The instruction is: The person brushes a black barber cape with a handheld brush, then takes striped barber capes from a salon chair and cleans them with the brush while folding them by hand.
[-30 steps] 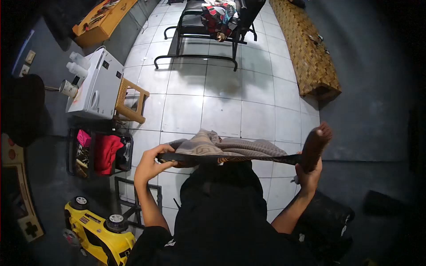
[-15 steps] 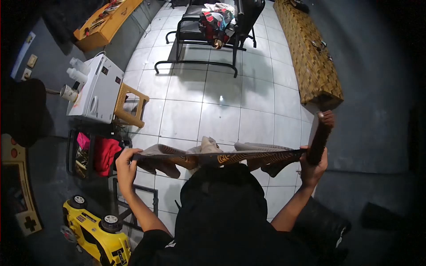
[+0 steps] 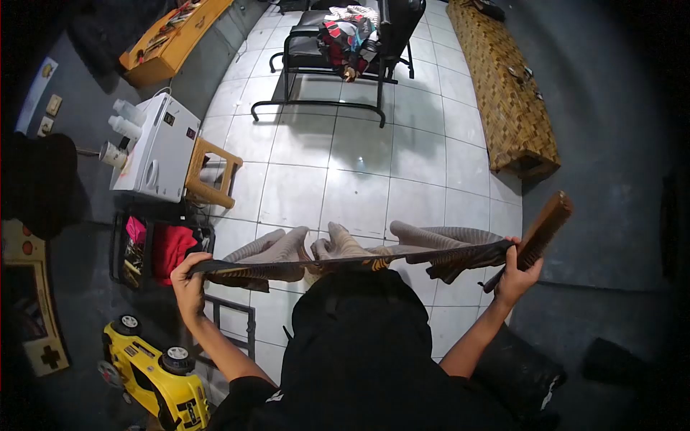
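A dark and beige patterned cloth is stretched sideways in front of my body, its upper edge pulled nearly straight and its folds hanging beyond. My left hand pinches the cloth's left end. At the other end my right hand is closed on the cloth's corner and also on a brown brush with bristles, which tilts up and to the right.
A black chair with clothes stands ahead. To the left are a small white fridge, a tan stool, a crate with red cloth and a yellow toy car. A woven bench lines the right.
My hands have moved farther apart, my left one leftward and my right one rightward, drawing the cloth wider. The brush now leans more to the right.
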`<state>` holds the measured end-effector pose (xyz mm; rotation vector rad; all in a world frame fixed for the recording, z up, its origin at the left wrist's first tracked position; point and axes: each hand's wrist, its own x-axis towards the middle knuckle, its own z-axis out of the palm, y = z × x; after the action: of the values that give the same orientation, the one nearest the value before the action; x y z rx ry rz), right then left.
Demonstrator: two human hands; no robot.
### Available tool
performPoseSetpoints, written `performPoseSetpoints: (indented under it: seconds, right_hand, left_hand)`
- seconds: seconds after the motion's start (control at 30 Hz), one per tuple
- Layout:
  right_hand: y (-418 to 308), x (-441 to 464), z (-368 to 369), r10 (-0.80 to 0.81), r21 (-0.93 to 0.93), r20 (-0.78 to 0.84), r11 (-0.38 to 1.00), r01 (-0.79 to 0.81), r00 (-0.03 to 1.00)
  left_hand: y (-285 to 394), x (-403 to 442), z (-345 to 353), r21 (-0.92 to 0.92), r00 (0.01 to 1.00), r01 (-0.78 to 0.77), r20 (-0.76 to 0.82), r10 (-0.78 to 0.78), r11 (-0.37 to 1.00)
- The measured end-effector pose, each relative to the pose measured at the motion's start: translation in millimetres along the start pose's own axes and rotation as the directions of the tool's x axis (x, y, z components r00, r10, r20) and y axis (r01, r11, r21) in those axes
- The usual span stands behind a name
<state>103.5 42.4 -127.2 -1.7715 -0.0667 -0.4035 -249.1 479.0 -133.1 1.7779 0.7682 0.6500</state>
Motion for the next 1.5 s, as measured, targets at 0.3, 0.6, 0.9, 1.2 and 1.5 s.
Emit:
performPoseSetpoints:
  seconds: [0.3,0.6,0.9,1.2,1.5]
  right_hand:
    - [1.5,-12.9,9.2,0.251,0.058,0.245,0.96,-0.272,0.937]
    - [5.7,-108.3,123.6,0.475,-0.08,0.869,0.409,-0.909,0.137]
    - [112.2,-154.9,152.1,0.736,-0.193,0.675,0.243,-0.951,0.051]
    - [176.2,-175.8,158.4,0.788,-0.435,0.608,0.439,-0.786,0.103]
    - [195.8,-175.7,161.2,0.694,-0.693,0.717,0.699,0.178,0.066]
  left_hand:
    - [53.2,25.5,98.2,0.027,0.983,0.077,0.168,-0.081,0.997]
    - [122.4,10.3,192.6,-0.067,0.867,-0.233,0.437,0.239,0.97]
    - [155.6,-19.5,150.9,-0.49,0.451,-0.171,0.733,0.51,0.855]
    - [159.6,-24.8,106.6,-0.85,0.367,0.105,0.515,0.774,0.516]
    - [168.0,-16.5,81.7,-0.78,0.279,0.108,0.619,0.734,0.617]
